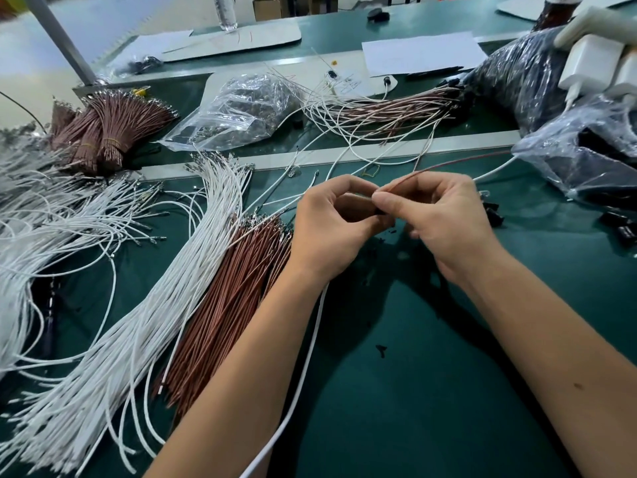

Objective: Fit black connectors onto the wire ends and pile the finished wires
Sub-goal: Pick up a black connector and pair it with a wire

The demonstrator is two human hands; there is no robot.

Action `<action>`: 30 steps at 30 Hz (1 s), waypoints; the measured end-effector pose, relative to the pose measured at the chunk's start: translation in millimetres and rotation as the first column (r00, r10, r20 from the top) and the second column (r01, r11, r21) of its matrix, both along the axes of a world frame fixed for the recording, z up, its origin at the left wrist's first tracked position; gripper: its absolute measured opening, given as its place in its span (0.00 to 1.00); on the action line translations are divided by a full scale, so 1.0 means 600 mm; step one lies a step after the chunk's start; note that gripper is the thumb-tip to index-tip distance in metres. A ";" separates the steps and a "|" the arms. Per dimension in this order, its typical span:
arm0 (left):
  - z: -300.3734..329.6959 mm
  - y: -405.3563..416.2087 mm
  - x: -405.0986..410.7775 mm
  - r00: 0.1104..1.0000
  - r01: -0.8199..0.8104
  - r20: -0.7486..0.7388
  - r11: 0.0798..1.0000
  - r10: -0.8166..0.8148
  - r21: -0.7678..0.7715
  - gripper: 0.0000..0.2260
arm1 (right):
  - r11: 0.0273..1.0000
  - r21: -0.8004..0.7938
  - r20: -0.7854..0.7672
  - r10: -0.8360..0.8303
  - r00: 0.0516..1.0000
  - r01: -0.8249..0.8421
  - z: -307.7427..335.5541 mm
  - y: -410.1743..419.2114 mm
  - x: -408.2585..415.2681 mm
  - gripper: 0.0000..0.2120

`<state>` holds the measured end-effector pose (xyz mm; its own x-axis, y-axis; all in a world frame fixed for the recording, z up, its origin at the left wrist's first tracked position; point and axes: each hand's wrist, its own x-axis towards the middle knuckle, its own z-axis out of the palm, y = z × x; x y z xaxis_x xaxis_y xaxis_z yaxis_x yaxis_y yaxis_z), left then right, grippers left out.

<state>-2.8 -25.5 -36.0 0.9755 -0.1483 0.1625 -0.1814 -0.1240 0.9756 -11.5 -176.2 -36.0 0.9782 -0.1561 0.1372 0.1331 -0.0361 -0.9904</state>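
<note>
My left hand [332, 224] and my right hand [444, 219] meet above the green mat [431, 374], fingertips together. Between them sits a small black connector [381, 211], mostly hidden by the fingers. My right hand pinches a thin brown wire [448, 165] that runs off to the right. My left hand's fingers curl round the connector. A white wire [303, 367] passes under my left forearm. Loose brown wires [227, 301] and white wires [165, 288] lie in bundles to the left. A pile of wires with black connectors [389, 110] lies at the back.
Loose black connectors [617, 224] lie at the right, below clear bags [582, 157] of black parts. A bag of metal terminals [238, 108] and tied brown wire bunches [110, 129] sit at the back left. White chargers [596, 63] hang at the top right.
</note>
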 end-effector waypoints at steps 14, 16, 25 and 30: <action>0.024 0.011 0.002 0.920 -0.137 -0.386 0.867 -0.068 -0.480 0.11 | 0.962 -0.233 0.063 0.161 0.985 -0.142 -0.003 -0.002 -0.004 0.07; 0.025 0.014 0.006 0.916 -0.161 -0.396 0.842 -0.067 -0.514 0.14 | 0.932 -0.276 0.016 0.250 0.968 -0.236 0.002 -0.007 -0.006 0.07; 0.034 0.055 0.023 0.907 -0.265 -0.417 0.692 -0.058 -0.672 0.11 | 0.473 -0.110 -0.385 0.791 0.476 -0.874 0.028 -0.034 -0.025 0.05; 0.035 0.026 0.006 0.921 -0.147 -0.379 0.820 -0.090 -0.552 0.14 | 0.796 -0.050 -0.190 0.585 0.789 -0.603 0.010 -0.004 -0.016 0.14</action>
<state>0.9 -9.7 -15.0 0.9789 -0.1176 -0.1672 0.2030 0.4653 0.8615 -20.8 -178.8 -29.7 0.8821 0.4691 -0.0432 0.0062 -0.1034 -0.9946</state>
